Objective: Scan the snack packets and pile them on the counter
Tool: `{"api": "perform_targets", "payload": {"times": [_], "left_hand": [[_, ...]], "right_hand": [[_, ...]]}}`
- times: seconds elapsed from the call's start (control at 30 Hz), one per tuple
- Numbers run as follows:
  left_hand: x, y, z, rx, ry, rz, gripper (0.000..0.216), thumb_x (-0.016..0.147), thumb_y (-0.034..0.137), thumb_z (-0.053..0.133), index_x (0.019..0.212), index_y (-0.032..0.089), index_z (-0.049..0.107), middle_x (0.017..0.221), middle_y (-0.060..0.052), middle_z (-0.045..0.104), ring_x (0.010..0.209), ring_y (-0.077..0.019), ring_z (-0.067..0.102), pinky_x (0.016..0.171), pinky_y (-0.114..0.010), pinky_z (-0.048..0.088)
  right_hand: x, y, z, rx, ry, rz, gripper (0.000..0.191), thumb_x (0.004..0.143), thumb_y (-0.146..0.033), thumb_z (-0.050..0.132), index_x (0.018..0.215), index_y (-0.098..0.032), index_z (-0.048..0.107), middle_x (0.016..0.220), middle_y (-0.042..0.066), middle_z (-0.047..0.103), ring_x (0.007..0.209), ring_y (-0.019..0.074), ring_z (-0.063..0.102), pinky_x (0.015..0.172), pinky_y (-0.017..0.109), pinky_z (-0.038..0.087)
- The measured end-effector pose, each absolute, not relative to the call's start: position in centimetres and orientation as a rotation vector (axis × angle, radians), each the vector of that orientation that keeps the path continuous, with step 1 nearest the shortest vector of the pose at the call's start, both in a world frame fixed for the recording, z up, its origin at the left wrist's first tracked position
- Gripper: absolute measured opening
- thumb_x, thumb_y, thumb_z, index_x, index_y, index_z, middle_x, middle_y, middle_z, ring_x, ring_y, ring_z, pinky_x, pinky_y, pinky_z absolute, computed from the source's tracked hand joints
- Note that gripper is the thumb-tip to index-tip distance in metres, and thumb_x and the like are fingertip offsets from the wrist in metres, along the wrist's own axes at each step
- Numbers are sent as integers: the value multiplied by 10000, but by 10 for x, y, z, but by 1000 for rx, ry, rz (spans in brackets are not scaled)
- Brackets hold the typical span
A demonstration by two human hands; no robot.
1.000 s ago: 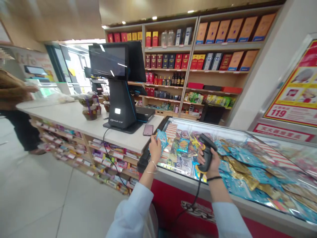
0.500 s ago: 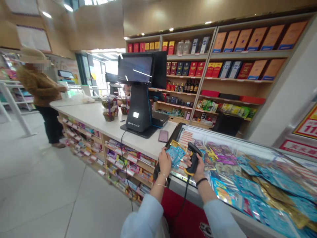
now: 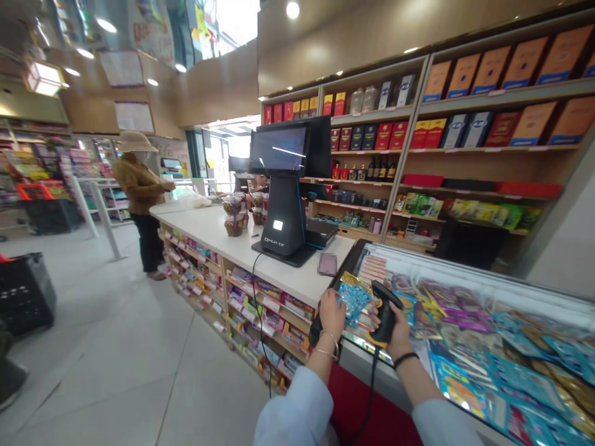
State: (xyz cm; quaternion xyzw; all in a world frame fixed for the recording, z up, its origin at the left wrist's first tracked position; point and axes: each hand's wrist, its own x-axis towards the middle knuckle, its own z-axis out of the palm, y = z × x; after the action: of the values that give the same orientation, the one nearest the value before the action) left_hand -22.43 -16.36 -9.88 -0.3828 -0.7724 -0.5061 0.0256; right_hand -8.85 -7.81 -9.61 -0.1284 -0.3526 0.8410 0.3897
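My right hand (image 3: pixel 395 328) is wrapped round the grip of a black and yellow barcode scanner (image 3: pixel 385 313), whose cable (image 3: pixel 372 384) hangs down from the handle. Just left of it, my left hand (image 3: pixel 332 311) has its fingers closed on the edge of a blue snack packet (image 3: pixel 354 300) with a gold top. Both hands are above the near left corner of a glass-sided display case (image 3: pixel 372 248). Many blue, gold and purple packets (image 3: pixel 469 310) lie in the case to the right of the scanner.
A checkout terminal (image 3: pixel 283 204) stands on the white counter (image 3: pixel 209 229), near stacked clear food tubs (image 3: pixel 233 214). A blurred, pixelated pinkish object (image 3: pixel 327 264) lies by the counter's end. A person in a hat (image 3: pixel 139 186) stands at the far end. Boxes fill the back shelves (image 3: pixel 418 124).
The view has turned left, so the counter and hands sit farther right and lower in the picture. Both hands keep hold of the packet and the scanner.
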Motion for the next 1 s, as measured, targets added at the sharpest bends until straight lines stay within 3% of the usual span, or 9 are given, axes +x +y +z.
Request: {"api": "perform_targets", "payload": {"times": [0.33, 0.63, 1.0], "left_hand": [[-231, -162, -103, -1199, -2389, -1529, 205, 843, 84, 466, 972, 183, 592, 999, -84, 661, 1021, -192, 629, 955, -312, 440], [-237, -162, -100, -1139, -2351, -1645, 174, 893, 177, 449, 1010, 172, 576, 981, -120, 701, 936, -235, 678, 868, -366, 496], [-214, -147, -93, -1126, -2031, -1787, 262, 883, 237, 450, 1129, 163, 501, 1176, -147, 607, 1169, -274, 568, 1052, -449, 420]], "right_hand": [[-92, -74, -98, -264, -840, 2110, 334, 635, -469, 718, 745, -203, 547, 598, -23, 552, 411, 87, 436, 351, 202, 378], [-65, -87, -78, -396, -716, 2005, 409, 720, -572, 694, 705, -214, 497, 537, -48, 517, 390, 88, 452, 346, 205, 391], [94, -64, -31, -651, -800, 1640, 294, 769, -391, 773, 859, -176, 593, 708, 31, 704, 451, 121, 596, 386, 224, 501]]}}
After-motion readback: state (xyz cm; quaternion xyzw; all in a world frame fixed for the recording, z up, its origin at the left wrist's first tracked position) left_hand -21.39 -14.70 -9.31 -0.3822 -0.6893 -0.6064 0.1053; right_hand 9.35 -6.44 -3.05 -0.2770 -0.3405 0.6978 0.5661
